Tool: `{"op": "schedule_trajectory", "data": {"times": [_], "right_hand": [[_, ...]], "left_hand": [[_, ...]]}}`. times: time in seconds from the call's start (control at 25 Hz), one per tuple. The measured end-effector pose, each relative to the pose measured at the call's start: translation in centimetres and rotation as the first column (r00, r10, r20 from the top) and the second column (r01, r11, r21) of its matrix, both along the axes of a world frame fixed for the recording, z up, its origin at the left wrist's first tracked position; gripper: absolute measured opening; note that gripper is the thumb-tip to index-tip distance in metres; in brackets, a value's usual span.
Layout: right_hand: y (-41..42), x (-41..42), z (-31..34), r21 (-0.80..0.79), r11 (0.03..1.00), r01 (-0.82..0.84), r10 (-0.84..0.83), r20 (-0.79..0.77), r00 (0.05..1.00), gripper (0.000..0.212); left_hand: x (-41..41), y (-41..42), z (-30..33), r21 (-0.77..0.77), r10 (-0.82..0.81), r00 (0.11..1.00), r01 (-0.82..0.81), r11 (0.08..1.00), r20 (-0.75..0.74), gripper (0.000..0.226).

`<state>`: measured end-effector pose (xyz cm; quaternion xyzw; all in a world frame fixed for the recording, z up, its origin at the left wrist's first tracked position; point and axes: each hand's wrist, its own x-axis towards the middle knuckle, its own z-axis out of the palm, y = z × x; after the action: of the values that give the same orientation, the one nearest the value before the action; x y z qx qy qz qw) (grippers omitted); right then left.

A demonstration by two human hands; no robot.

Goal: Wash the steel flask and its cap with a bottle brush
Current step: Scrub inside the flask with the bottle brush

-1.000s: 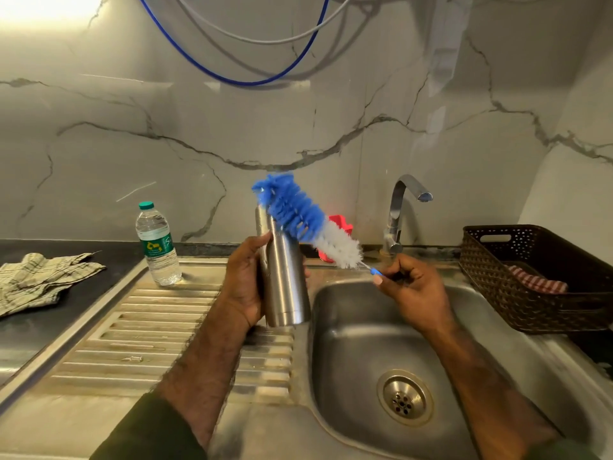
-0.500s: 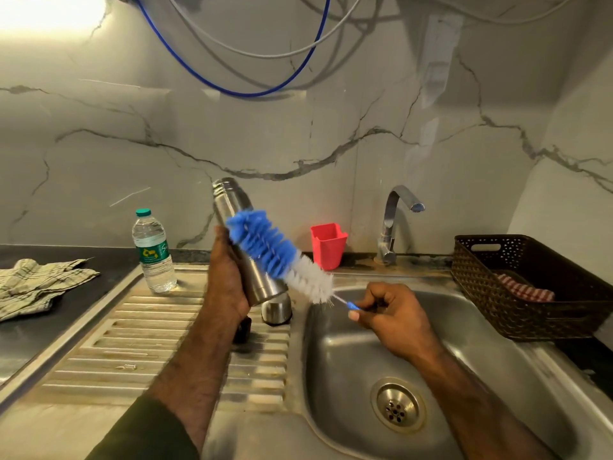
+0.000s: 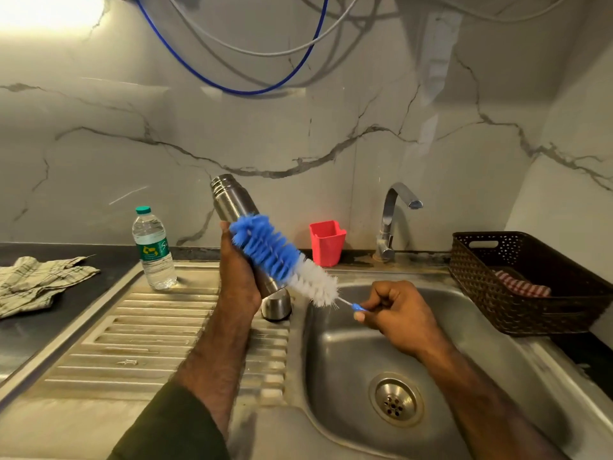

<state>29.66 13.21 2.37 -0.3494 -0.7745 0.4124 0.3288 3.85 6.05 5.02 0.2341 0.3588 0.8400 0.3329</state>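
Marble-veined wall panels back a steel sink point(image 3: 517, 370) with a ribbed drainboard point(image 3: 149, 327) to its left, and over the seam between them the flask point(image 3: 232, 200) is held tilted, its open threaded mouth up and leaning left, its base low near the basin's edge. The left hand point(image 3: 237, 277) grips the flask around its middle, fingers curled behind the body. The brush point(image 3: 275, 257) lies slantwise across the front of the flask (blue bristles at the upper end, white at the lower), touching its side, not inside it. The right hand point(image 3: 398, 310) holds the brush's thin blue handle, fingers curled closed around it, above the basin's left part. A rounded steel piece point(image 3: 277, 305) stands on the drainboard just below the flask's base; whether it is the cap cannot be told. Farther out, a water bottle point(image 3: 153, 249) stands upright on the drainboard, a red cup point(image 3: 326, 242) sits by the wall left of the tap point(image 3: 394, 210), a crumpled cloth point(image 3: 36, 283) lies on the dark table at far left, and a brown basket point(image 3: 497, 293) holding a striped cloth sits right of the sink.
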Motion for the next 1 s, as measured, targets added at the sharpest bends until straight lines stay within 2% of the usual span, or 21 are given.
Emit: {"op": "schedule_trajectory", "data": {"times": [0.08,0.16,0.24,0.28,0.36,0.44,0.52,0.64,0.72,0.8,0.84,0.92,0.96,1.0], "right_hand": [[-0.2,-1.0,0.4,0.022,0.999,0.043,-0.041,-0.066,0.997,0.025],[-1.0,-3.1,0.7,0.084,0.991,0.103,-0.085,-0.198,0.977,0.025],[-1.8,-4.1,0.7,0.112,0.986,0.123,-0.091,-0.259,0.962,0.029],[-2.0,-3.5,0.8,0.102,0.987,0.121,-0.094,-0.239,0.966,0.031],[-1.4,-1.2,0.8,0.043,0.996,0.08,-0.077,-0.082,0.994,0.029],[-1.3,1.0,0.7,-0.044,0.999,0.03,-0.027,0.065,0.998,0.024],[-1.3,1.2,0.5,-0.073,0.997,0.023,-0.018,0.064,0.998,0.024],[-1.4,-1.6,0.4,0.013,0.994,0.104,-0.103,-0.068,0.992,0.023],[-1.7,-3.5,0.7,0.082,0.982,0.168,-0.153,-0.171,0.973,0.019],[-1.8,-3.7,0.8,0.117,0.979,0.164,-0.138,-0.203,0.969,0.019],[-1.5,-3.2,0.7,0.112,0.985,0.135,-0.116,-0.167,0.979,0.021],[-0.8,-1.3,0.2,0.06,0.997,0.048,-0.047,-0.03,0.998,0.026],[-0.5,-0.4,0.1,0.029,0.999,0.018,-0.019,0.035,0.999,0.028],[-0.2,0.2,0.0,0.014,1.0,0.009,-0.01,0.076,0.997,0.029]], "left_hand": [[0.5,0.6,-1.2,-0.046,-0.026,0.999,0.024,0.999,-0.046,0.044],[1.5,1.2,-1.6,-0.062,-0.082,0.995,0.079,0.995,-0.063,0.052],[2.0,1.1,-1.0,-0.061,-0.097,0.995,0.094,0.994,-0.04,0.059],[1.9,0.8,-0.8,-0.068,-0.084,0.995,0.081,0.994,-0.045,0.058],[0.7,0.2,-0.9,-0.046,-0.032,0.999,0.03,0.998,-0.043,0.049],[-0.9,-0.4,-1.4,-0.002,0.0,1.0,0.0,1.0,0.03,0.047],[-1.4,-0.6,-1.4,0.009,-0.007,1.0,0.007,1.0,0.029,0.049],[0.4,0.2,-1.3,-0.07,-0.014,0.999,0.01,0.998,-0.049,0.052],[1.3,1.0,-1.8,-0.125,0.005,0.998,-0.013,0.992,-0.058,0.083],[1.2,1.5,-2.1,-0.14,0.007,0.997,-0.017,0.99,-0.073,0.096],[0.6,1.4,-2.2,-0.123,0.009,0.997,-0.019,0.992,-0.074,0.092],[-1.2,0.9,-2.2,-0.06,0.026,0.999,-0.028,0.998,-0.044,0.067],[-1.8,0.6,-2.4,-0.025,0.036,0.999,-0.037,0.999,-0.005,0.061],[-2.2,0.4,-2.6,-0.006,0.033,0.999,-0.033,0.999,0.038,0.066]]}}
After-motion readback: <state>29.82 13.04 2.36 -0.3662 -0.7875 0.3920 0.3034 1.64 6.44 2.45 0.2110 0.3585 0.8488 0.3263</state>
